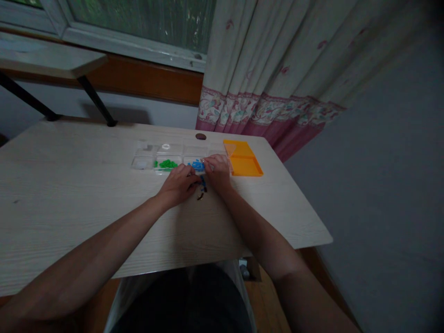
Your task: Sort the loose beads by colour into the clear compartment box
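Observation:
My left hand [179, 183] rests on the table with its fingers curled over small dark and blue pieces [202, 188] lying between the two hands. My right hand [217, 170] sits beside it, fingers bent and pinched at the front edge of a clear compartment box [145, 156]. One compartment of the box holds green pieces [167, 163], another holds blue pieces [197, 164]. What either hand grips is too small to make out.
An orange tray [244, 159] lies to the right of the clear box. The pale wooden table [86, 203] has a round cable hole [200, 136]. Behind it are a window, a patterned curtain [270, 69] and a second table's legs at the left.

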A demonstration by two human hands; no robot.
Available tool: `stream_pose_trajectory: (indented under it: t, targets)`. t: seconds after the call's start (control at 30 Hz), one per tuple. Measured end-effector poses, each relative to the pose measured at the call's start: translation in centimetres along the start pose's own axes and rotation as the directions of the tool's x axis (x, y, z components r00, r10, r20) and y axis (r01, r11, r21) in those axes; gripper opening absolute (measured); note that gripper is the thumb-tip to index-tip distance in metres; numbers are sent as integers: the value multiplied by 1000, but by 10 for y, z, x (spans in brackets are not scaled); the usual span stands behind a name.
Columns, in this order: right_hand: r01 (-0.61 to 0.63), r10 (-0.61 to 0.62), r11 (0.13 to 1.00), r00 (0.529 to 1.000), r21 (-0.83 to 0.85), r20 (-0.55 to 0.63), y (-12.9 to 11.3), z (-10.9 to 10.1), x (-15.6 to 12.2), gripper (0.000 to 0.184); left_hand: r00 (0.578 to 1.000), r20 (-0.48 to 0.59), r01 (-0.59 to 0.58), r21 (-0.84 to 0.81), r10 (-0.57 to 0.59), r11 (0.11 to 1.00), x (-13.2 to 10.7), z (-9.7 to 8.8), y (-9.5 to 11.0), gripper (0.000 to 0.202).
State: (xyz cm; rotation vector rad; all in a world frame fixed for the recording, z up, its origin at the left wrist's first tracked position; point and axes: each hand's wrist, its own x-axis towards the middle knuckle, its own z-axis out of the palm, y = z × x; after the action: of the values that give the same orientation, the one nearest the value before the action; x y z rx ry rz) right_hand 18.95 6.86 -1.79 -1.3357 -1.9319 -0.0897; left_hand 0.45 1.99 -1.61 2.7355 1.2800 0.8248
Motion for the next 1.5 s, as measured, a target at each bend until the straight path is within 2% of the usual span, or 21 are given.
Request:
stream_pose_trajectory:
  t: [0.2, 0.37, 0.6, 0.87, 0.97, 1.03, 1.17, 1.23, 1.5]
  targets:
    - [31, -30, 999, 999, 42, -25, 1, 3, -1, 21, 1000, 3, 5, 51, -5, 999, 2, -3, 7, 20]
    - [27, -27, 998, 1000, 58, -1, 0, 2, 1, 20, 1000, 19, -17, 80, 16, 997, 2, -4, 14, 18]
    - [1, -3, 999, 998, 38, 56, -1, 1, 1, 17, 999, -1, 47, 64, -47, 997, 2, -1, 10, 16]
    - [26, -27, 997, 1000, 66, 10, -2, 1, 0, 18, 994, 55, 86, 77, -90, 993, 4, -2, 14, 14]
    - [38, -39, 997, 999, 67, 14, -1, 1, 0, 19, 995, 19, 101, 22, -101, 995, 3, -1, 11, 13]
    - [52, -54, 995, 998, 83, 21, -2, 0, 0, 21, 991, -47, 122, -35, -123, 992, 3, -1, 6, 13]
    - [121, -131, 980, 990, 157, 53, -8, -7, -1, 24, 956, -194, 200, -111, -219, 974, 2, -4, -6, 16]
    - [150, -166, 972, 983, 179, 76, -10, -10, -1, 26, 949, -208, 213, -124, -236, 969, 2, -6, -9, 17]
    - [118, -127, 976, 991, 184, 36, -1, -6, -1, 28, 987, -124, 89, -120, -104, 989, -2, -10, -1, 18]
